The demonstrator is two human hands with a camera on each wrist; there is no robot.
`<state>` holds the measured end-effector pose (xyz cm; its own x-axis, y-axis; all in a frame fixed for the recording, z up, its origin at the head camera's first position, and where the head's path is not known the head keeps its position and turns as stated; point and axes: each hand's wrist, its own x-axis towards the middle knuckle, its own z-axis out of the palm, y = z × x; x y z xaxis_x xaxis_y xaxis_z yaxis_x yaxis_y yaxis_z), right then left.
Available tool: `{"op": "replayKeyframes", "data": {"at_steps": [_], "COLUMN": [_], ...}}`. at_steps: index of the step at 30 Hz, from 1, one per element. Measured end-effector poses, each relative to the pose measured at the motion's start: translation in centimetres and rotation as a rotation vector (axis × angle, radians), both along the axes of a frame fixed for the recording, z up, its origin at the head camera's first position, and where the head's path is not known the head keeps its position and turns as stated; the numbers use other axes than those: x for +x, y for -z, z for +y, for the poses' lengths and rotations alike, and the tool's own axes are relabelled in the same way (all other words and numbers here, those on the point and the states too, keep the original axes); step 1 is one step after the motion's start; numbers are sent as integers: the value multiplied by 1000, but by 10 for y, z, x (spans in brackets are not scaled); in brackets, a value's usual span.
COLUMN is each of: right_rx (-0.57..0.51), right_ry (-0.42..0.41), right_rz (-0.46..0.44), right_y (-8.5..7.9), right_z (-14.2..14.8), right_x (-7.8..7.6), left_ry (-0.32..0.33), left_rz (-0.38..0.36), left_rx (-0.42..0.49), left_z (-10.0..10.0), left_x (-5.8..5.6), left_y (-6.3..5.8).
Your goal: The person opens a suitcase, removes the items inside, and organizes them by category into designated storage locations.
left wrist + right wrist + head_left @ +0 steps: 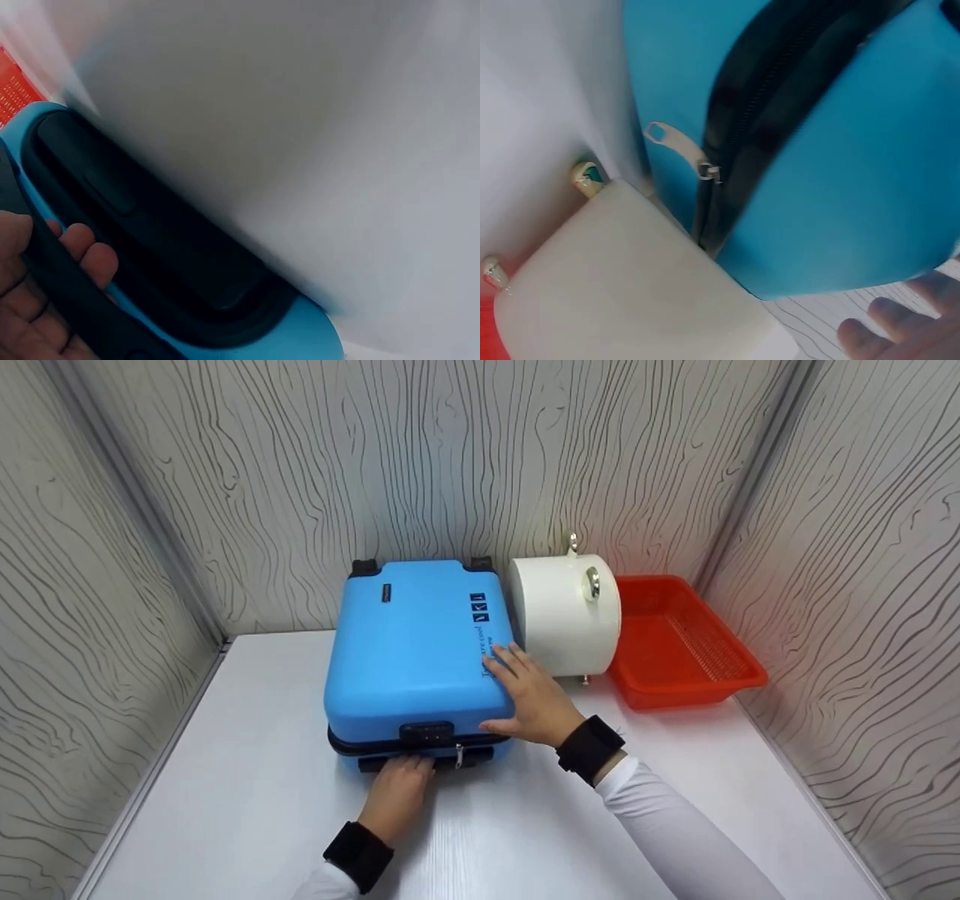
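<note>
A blue hard-shell suitcase (412, 660) lies flat on the white table, its front side toward me. My left hand (397, 791) is at that front side, and in the left wrist view its fingers curl round the black carry handle (84, 309). My right hand (536, 699) is spread at the suitcase's right front edge, fingers extended over the lid; whether they press on it I cannot tell. A metal zipper pull (676, 142) hangs on the black zipper band in the right wrist view.
A white pot (562, 619) with metal-and-white handles lies on its side against the suitcase's right. Right of it stands a red plastic basket (686, 694). Wood-pattern panels (450, 457) enclose the table (247, 780) at the back and both sides.
</note>
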<state>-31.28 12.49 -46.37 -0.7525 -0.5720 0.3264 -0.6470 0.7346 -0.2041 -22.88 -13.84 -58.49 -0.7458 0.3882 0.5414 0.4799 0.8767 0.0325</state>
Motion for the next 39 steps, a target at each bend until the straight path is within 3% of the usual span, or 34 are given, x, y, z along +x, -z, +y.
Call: {"op": "replayKeyframes", "data": {"at_steps": [10, 21, 26, 28, 31, 35, 39], "right_rx": [-7, -31, -37, -40, -43, -46, -43], "right_ry": [-48, -58, -56, -58, -60, -69, -68], "right_rz": [11, 42, 37, 46, 49, 45, 48], "right_y": [7, 5, 5, 6, 6, 6, 7], "right_z": [-6, -2, -1, -1, -2, -2, -2], "right_x": [-3, -4, -6, -6, -6, -7, -10], "left_ry": [-21, 0, 30, 11, -56, -123, -132], "left_rz": [-61, -101, -7, 45, 65, 41, 9], "left_rx": [-33, 43, 140, 129, 73, 49, 96], "left_z": [1, 9, 23, 30, 38, 45, 48], "left_x": [7, 6, 3, 2, 0, -2, -3], "left_y": [-5, -17, -22, -23, -25, -26, -28]}}
